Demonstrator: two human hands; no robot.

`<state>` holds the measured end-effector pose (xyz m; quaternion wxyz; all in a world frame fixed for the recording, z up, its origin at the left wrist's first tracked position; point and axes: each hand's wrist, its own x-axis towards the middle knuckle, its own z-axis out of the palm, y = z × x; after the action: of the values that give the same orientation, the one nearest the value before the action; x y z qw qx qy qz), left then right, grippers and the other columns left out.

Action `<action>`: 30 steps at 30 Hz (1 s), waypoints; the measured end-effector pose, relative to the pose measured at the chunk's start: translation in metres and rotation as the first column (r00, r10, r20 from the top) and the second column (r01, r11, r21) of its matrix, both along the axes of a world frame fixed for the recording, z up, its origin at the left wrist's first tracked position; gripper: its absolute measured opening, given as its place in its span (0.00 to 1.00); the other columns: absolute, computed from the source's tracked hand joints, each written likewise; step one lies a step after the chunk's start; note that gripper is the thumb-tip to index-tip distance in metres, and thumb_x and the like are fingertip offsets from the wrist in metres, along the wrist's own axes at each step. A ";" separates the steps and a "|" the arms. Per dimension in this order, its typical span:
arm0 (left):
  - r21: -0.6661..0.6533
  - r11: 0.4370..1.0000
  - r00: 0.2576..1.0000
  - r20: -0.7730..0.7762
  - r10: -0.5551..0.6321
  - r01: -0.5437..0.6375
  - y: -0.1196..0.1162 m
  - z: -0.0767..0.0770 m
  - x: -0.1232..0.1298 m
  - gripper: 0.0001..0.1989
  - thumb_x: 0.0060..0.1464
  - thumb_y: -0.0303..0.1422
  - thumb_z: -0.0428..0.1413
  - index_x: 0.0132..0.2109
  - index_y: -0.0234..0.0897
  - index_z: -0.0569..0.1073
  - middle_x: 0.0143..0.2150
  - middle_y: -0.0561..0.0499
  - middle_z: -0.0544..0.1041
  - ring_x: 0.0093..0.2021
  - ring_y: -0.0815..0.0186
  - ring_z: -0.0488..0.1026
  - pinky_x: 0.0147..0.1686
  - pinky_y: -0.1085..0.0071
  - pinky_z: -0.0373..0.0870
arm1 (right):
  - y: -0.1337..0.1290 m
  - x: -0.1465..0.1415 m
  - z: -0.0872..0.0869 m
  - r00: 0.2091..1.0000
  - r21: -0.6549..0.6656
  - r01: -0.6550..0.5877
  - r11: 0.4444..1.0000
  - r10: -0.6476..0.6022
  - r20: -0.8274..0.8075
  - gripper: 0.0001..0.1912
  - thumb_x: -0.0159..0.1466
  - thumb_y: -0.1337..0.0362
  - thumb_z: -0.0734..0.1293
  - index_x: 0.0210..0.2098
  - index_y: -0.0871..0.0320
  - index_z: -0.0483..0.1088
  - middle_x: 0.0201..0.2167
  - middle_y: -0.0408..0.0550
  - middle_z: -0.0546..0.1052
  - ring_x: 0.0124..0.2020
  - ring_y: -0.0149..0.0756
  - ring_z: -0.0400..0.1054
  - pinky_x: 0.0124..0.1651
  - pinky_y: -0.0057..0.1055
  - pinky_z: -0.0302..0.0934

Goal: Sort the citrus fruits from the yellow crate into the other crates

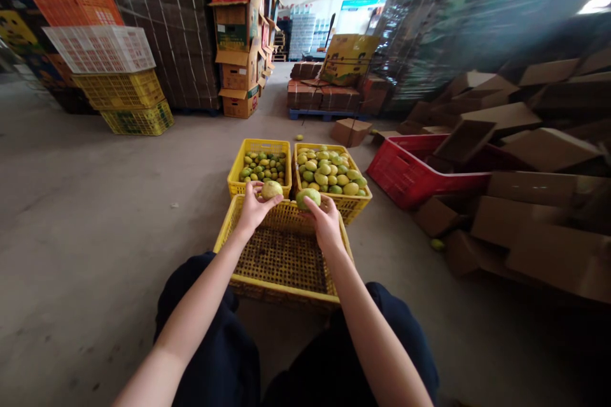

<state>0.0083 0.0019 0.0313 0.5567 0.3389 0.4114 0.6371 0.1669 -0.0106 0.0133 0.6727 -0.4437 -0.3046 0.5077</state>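
Note:
My left hand grips a pale yellow lemon-like fruit between thumb and fingers. A greener lemon-like fruit is held in my right hand. Both hands are raised over the far edge of a yellow plastic crate, whose perforated bottom shows bare between my arms. Just beyond it stand two more yellow crates. The left crate contains small green and yellow-orange fruit. Larger yellow and green fruit heaps up to the rim of the right crate.
A red crate and a pile of cardboard boxes lie to the right. Stacked crates stand at the left, near wrapped pallets. Loose fruit lies on the concrete floor. My knees flank the near crate.

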 end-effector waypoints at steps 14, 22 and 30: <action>0.181 0.981 0.986 -0.158 -0.045 0.074 0.005 -0.007 0.000 0.26 0.32 0.25 0.69 0.39 0.38 0.65 0.40 0.51 0.73 0.38 0.68 0.72 0.44 0.69 0.68 | 0.000 0.002 -0.005 0.898 0.336 0.071 0.939 -0.208 0.389 0.27 0.42 0.66 0.75 0.43 0.52 0.70 0.44 0.45 0.69 0.40 0.35 0.68 0.44 0.35 0.65; 0.051 0.942 0.903 0.272 -0.332 0.331 0.004 -0.004 -0.004 0.15 0.44 0.28 0.64 0.41 0.32 0.73 0.42 0.46 0.76 0.43 0.65 0.73 0.46 0.69 0.71 | 0.002 0.006 0.003 0.968 0.170 -0.110 0.979 0.144 -0.206 0.23 0.43 0.69 0.75 0.39 0.53 0.71 0.32 0.41 0.79 0.36 0.35 0.74 0.45 0.36 0.68; -0.112 0.929 0.830 0.495 -0.257 0.354 0.009 -0.001 -0.006 0.10 0.58 0.29 0.51 0.45 0.28 0.71 0.38 0.40 0.77 0.40 0.61 0.76 0.38 0.70 0.76 | 0.003 0.010 0.005 0.828 0.082 -0.278 0.957 0.281 -0.486 0.07 0.53 0.71 0.65 0.33 0.60 0.70 0.35 0.53 0.80 0.40 0.40 0.75 0.45 0.36 0.70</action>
<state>0.0027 0.0104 0.0299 0.7659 0.1778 0.2652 0.5581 0.1766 -0.0073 0.0182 0.6481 -0.2478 -0.1866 0.6955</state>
